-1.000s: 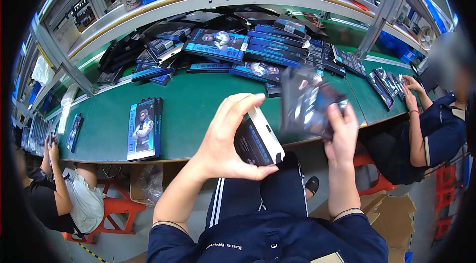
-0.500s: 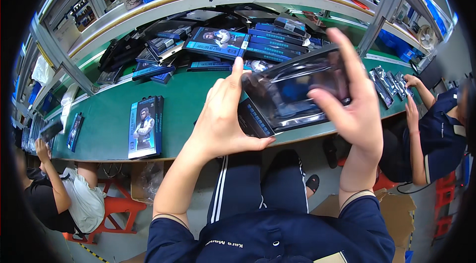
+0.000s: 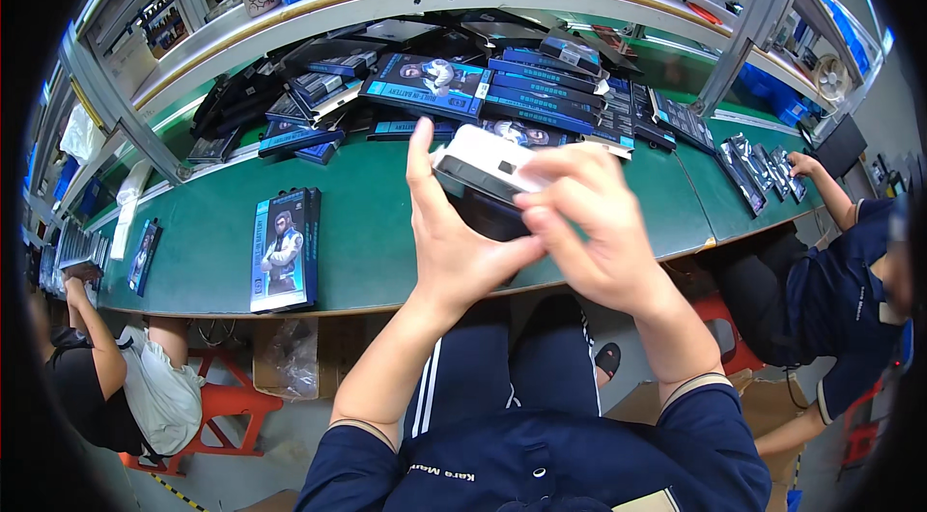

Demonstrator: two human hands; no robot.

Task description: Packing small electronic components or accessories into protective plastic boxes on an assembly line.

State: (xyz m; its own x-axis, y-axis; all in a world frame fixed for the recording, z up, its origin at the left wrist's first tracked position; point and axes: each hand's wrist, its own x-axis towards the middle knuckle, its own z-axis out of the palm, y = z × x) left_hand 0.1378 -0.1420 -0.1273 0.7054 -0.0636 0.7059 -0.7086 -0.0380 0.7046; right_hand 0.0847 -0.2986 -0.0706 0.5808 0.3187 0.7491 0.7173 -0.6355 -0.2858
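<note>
White power bank (image 3: 488, 169) gripped by left hand (image 3: 454, 241), right hand (image 3: 589, 232) fingers curled closed on it, above green table (image 3: 377, 241)

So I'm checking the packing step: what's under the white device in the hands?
A dark flat piece lies directly beneath the white device, gripped by the left hand and right hand. Fingers cover most of it.
</note>
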